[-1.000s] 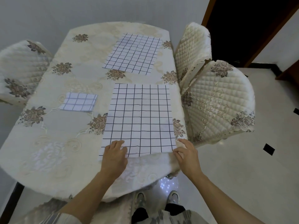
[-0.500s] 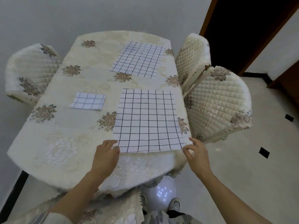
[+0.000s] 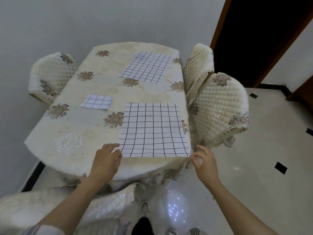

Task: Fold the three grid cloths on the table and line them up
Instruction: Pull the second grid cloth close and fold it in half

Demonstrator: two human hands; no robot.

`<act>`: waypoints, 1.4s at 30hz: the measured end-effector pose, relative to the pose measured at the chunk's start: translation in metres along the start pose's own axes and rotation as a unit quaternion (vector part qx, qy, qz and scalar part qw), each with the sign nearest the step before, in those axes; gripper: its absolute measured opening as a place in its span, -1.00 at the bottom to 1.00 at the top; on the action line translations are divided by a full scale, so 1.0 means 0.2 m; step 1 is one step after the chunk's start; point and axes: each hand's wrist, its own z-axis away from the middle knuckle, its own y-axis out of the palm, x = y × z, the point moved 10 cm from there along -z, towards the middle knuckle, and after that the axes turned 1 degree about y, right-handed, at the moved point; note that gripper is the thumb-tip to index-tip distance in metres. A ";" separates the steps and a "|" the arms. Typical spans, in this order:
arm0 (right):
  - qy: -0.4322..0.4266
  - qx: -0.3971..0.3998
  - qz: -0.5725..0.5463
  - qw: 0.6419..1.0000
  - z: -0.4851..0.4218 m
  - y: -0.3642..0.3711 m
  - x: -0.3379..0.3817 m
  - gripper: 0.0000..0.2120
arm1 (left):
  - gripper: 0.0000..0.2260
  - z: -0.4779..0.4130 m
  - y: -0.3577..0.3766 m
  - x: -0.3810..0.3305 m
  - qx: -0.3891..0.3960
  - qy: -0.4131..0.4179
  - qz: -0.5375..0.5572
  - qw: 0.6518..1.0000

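Head view: the big grid cloth (image 3: pixel 153 129) lies flat at the near edge of the table (image 3: pixel 76 119). Left hand (image 3: pixel 106 160) and right hand (image 3: pixel 205 161) are just as close, one at each near corner. I cannot tell if they pinch it.

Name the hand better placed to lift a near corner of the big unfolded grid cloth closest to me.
Right, narrowly. The right hand has thumb and forefinger curled at the near-right corner of the large white black-grid cloth, ready to pinch; the left hand lies flatter at the near-left corner.
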 end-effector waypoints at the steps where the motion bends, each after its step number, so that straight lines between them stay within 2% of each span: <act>1: 0.000 0.002 0.000 1.000 0.03 -0.01 -0.01 -0.95 | -0.93 0.03 -0.02 -0.03 -0.001 -0.003 -0.004 1.000; 4: -0.004 0.013 -0.006 1.000 0.10 -0.03 -0.04 -0.96 | -0.96 0.13 -0.07 -0.09 -0.011 -0.012 -0.016 1.000; 9: 0.000 0.020 -0.037 0.999 0.12 -0.05 -0.06 -0.97 | -0.88 0.22 -0.11 -0.12 -0.015 -0.043 -0.011 0.999; 12: -0.007 0.014 -0.067 0.998 0.10 -0.07 -0.01 -0.88 | -0.92 0.20 -0.12 -0.13 -0.017 -0.045 -0.011 0.999; 14: -0.011 0.006 -0.077 0.997 0.04 -0.08 0.01 -0.83 | -0.92 0.15 -0.12 -0.12 -0.016 -0.056 -0.010 0.998; 18: 0.011 0.012 -0.071 0.997 -0.10 -0.07 0.02 -0.93 | -0.90 0.02 -0.11 -0.07 -0.012 -0.082 0.000 0.997; 30: 0.045 0.034 -0.038 0.998 -0.72 0.10 0.08 -0.92 | -0.90 -0.57 0.02 0.27 -0.026 -0.107 0.064 0.992; 42: 0.048 0.057 -0.060 0.995 -1.11 0.25 0.07 -0.89 | -0.92 -0.87 0.11 0.41 -0.016 -0.164 0.044 0.985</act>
